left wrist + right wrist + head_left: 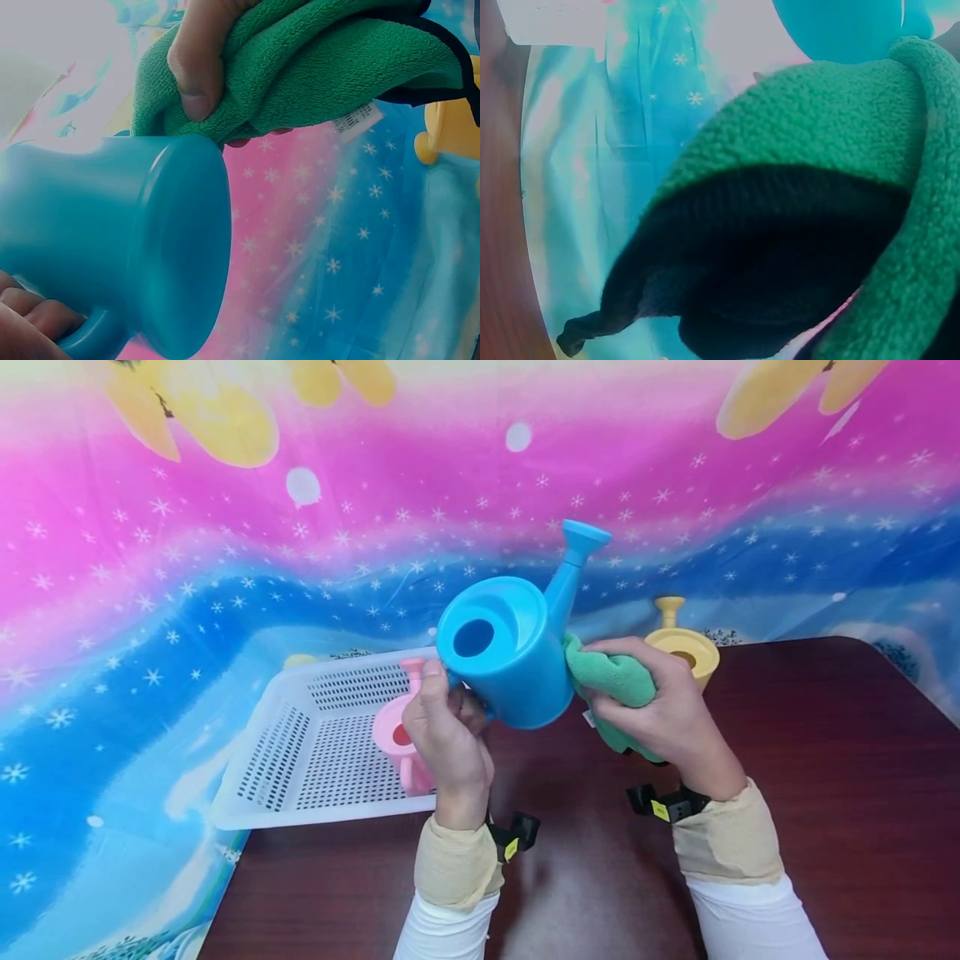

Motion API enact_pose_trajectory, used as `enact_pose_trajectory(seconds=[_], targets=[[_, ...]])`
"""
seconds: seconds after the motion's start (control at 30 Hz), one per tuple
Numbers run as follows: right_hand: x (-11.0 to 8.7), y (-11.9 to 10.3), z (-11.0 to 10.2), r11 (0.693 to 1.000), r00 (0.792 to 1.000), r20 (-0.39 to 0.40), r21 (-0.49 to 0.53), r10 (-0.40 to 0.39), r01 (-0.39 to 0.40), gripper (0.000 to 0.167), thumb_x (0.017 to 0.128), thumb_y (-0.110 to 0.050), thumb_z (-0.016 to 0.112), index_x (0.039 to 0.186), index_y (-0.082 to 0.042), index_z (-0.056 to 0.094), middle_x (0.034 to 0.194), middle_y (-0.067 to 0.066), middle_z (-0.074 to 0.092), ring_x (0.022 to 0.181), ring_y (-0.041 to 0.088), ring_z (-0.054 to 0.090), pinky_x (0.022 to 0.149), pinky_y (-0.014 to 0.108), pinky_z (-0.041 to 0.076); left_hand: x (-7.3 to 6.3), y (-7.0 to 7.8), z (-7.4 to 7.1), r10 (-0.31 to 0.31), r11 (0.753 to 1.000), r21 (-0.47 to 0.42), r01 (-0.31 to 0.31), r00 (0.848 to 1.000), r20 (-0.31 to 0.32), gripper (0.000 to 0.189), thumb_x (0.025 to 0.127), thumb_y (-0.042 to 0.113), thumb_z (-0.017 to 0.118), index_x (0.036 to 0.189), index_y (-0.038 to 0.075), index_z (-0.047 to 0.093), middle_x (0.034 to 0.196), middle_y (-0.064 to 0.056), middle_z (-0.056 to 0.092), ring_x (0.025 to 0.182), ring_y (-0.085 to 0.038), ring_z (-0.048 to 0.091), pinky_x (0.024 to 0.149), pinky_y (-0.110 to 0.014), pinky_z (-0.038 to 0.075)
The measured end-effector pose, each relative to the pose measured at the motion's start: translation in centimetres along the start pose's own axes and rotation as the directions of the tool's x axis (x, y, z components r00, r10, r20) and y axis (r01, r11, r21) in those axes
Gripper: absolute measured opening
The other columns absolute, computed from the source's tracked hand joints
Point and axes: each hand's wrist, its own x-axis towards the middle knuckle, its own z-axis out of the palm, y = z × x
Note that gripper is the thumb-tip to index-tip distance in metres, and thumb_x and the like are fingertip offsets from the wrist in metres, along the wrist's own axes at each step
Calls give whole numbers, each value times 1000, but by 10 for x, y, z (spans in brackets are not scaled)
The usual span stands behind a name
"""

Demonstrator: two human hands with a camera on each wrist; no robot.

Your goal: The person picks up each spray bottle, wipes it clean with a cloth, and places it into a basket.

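My left hand (452, 739) grips the handle of a blue watering can (517, 660), held up above the table with its top tilted toward me and its spout pointing up and to the right. In the left wrist view, fingers curl round the can's handle (96, 336). My right hand (663, 697) holds a folded green cloth (618, 681) against the can's side, below the spout. The cloth has a dark edging and a small white label (358, 120). The right wrist view is mostly filled by the cloth (802, 120), with the hand itself hidden there.
A white perforated basket (258, 814) stands on the left of the dark wooden table (825, 760), with a pink watering can (390, 727) inside. Behind my right hand stands a yellow watering can (701, 656). A colourful snowflake-patterned cloth (450, 468) hangs behind the table.
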Motion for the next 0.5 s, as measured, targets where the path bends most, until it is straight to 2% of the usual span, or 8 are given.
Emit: enact_pose_trajectory(seconds=[0.4, 0.5], targets=[[1, 3, 2, 999, 1000, 10, -40, 3, -3, 49, 83, 5, 80, 128, -12, 72, 120, -21, 69, 103, 13, 63, 84, 28, 48, 1, -3, -2, 16, 1000, -2, -16, 999, -39, 46, 104, 26, 40, 58, 19, 36, 51, 10, 31, 45, -8, 25, 46, -22, 18], [1, 3, 2, 999, 1000, 13, -50, -1, 1, 51, 82, 6, 81, 129, -12, 71, 121, -17, 70, 104, 13, 62, 84, 28, 48, 1, -3, -1, 23, 1000, 6, -22, 999, -42, 46, 104, 26, 41, 59, 19, 36, 52, 10, 32, 46, -9, 26, 46, -22, 18]])
